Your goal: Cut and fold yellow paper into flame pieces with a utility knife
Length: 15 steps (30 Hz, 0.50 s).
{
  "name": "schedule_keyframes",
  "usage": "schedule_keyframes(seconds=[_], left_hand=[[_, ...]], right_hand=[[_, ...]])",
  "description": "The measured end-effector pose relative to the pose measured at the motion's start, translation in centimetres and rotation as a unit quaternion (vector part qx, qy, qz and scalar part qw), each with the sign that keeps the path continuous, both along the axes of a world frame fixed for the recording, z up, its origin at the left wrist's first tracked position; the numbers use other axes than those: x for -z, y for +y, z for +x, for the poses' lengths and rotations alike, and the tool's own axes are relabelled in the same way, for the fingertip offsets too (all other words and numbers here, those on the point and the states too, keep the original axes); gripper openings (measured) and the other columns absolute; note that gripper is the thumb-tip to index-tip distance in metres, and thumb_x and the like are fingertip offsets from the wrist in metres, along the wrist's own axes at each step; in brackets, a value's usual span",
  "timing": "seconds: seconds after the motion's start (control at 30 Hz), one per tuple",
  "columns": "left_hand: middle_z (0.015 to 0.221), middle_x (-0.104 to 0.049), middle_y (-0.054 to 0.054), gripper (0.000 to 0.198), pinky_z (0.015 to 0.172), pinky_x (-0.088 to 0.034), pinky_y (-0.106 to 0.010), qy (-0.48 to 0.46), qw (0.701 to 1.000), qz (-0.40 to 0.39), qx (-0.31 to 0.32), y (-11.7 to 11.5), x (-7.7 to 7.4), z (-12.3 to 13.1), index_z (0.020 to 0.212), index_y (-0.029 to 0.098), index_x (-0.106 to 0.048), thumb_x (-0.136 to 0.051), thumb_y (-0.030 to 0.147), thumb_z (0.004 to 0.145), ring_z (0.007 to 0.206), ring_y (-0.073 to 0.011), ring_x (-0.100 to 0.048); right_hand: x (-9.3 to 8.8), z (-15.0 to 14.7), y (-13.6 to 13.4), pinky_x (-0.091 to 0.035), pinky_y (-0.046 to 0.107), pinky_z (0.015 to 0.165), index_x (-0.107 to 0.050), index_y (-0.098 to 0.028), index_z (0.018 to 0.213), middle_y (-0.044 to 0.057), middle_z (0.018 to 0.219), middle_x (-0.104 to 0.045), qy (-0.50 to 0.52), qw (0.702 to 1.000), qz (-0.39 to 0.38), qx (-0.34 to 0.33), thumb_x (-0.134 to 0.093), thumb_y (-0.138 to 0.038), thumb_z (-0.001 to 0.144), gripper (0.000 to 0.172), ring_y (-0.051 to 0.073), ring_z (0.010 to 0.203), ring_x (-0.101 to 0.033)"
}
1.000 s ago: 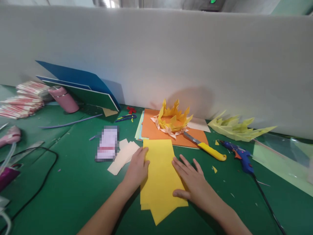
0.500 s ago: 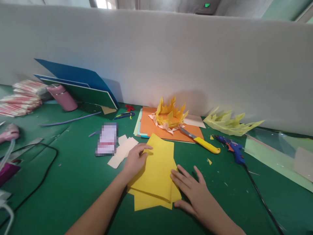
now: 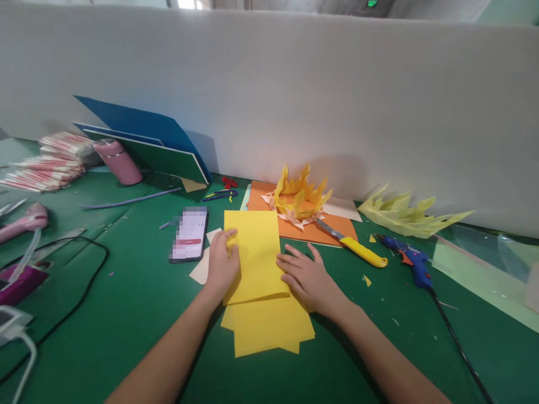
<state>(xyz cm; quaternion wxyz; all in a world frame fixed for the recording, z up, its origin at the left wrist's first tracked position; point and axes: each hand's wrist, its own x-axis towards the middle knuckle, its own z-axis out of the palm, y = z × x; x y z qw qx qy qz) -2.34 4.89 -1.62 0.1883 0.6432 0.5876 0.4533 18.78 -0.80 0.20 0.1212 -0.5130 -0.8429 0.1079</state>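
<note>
A stack of yellow paper sheets (image 3: 269, 322) lies on the green table in front of me. The top yellow sheet (image 3: 255, 252) lies further back than the rest. My left hand (image 3: 221, 264) grips that sheet's left edge, fingers curled over it. My right hand (image 3: 307, 275) lies flat with spread fingers on the sheet's right edge. A yellow paper flower (image 3: 300, 199) sits on orange paper (image 3: 332, 227) behind the sheets.
A phone (image 3: 189, 234) and beige paper strips (image 3: 201, 270) lie to the left. A yellow-handled knife (image 3: 357, 251) and a blue glue gun (image 3: 410, 261) lie to the right. Black cable (image 3: 80, 280), pink tools and blue boards (image 3: 147, 134) are further left. A white wall runs behind.
The top yellow sheet was turned and slid up and left off the stack. My left hand now curls over its edge, and my right hand moved further back onto it.
</note>
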Motion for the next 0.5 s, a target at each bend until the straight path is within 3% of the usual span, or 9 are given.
schedule_keyframes(seconds=[0.27, 0.4, 0.5], left_hand=[[0.114, -0.051, -0.014, 0.043, 0.105, -0.034, -0.051, 0.107, 0.994, -0.031, -0.015, -0.6, 0.3, 1.0, 0.109, 0.014, -0.051, -0.064, 0.023, 0.069, 0.118, -0.0330, -0.047], [0.113, -0.050, -0.014, 0.043, 0.105, -0.034, -0.052, 0.126, 0.992, -0.016, -0.015, -0.7, 0.5, 0.9, 0.110, 0.015, -0.050, -0.064, 0.023, 0.070, 0.119, -0.0335, -0.046], [0.115, -0.049, -0.016, 0.045, 0.105, -0.034, -0.053, 0.142, 0.990, -0.019, -0.014, -0.7, 0.6, 0.9, 0.112, 0.013, -0.049, -0.063, 0.026, 0.071, 0.121, -0.0347, -0.044]], right_hand=[[0.9, 0.2, -2.0, -0.020, 0.060, 0.104, -0.067, -0.026, 0.106, 0.007, 0.124, -0.063, 0.020, 0.998, 0.020, 0.064, -0.052, -0.038, 0.091, 0.024, 0.032, 0.132, -0.039], [0.7, 0.5, -4.3, -0.023, 0.058, 0.103, -0.070, -0.029, 0.098, 0.006, 0.117, -0.065, 0.021, 0.998, 0.024, 0.052, -0.054, -0.043, 0.089, 0.023, 0.031, 0.129, -0.042], [0.6, 1.9, -4.8, -0.023, 0.056, 0.104, -0.072, -0.032, 0.078, 0.002, 0.114, -0.066, 0.029, 0.998, 0.046, 0.043, -0.048, -0.039, 0.092, 0.029, 0.028, 0.126, -0.046]])
